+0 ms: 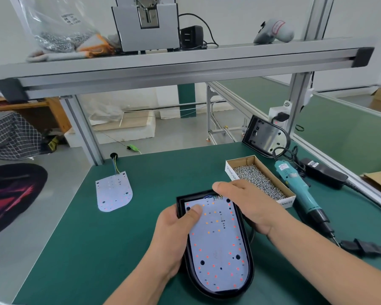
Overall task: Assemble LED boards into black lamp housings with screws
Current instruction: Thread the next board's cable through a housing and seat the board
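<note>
A black lamp housing (248, 274) lies in front of me on the green mat, and a white LED board (218, 245) dotted with red and orange LEDs sits inside it. My left hand (174, 230) grips the housing's left edge, thumb pressed on the board's upper left corner. My right hand (246, 201) grips the housing's upper right edge, its thumb lying across the top rim near the board's wires. A second LED board (113, 191) with wires lies to the left. Another black housing (265, 135) leans at the back right.
A cardboard box of screws (259, 179) stands just right of my right hand. A teal electric screwdriver (299, 190) lies beside it, with its cable and black power supply (324, 172). An aluminium shelf (185, 62) carrying a screw feeder and a bag of screws spans overhead.
</note>
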